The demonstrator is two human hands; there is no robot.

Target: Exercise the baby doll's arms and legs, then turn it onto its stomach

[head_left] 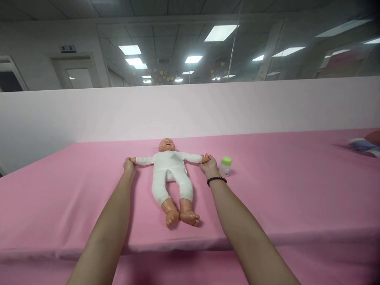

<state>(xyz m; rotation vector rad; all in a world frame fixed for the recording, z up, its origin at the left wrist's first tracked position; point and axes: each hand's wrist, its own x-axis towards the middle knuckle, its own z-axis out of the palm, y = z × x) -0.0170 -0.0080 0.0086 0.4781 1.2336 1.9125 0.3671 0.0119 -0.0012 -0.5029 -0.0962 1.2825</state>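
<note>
A baby doll (169, 164) with a white cloth body lies on its back, its head away from me and its bare feet toward me. Both its arms are stretched out sideways. My left hand (129, 164) is closed round the doll's hand on the left. On the other side, my right hand (210, 166) grips the doll's other hand, with a dark bead bracelet (216, 180) on my wrist. Just right of that wrist stands a small clear jar (225, 169) with a green lid.
Pink cloth (285, 190) covers the table, whose front edge runs below the doll's feet. A low white wall (190, 109) with glass above it closes off the back. At the far right edge lies a partly visible blue and white thing (363, 145).
</note>
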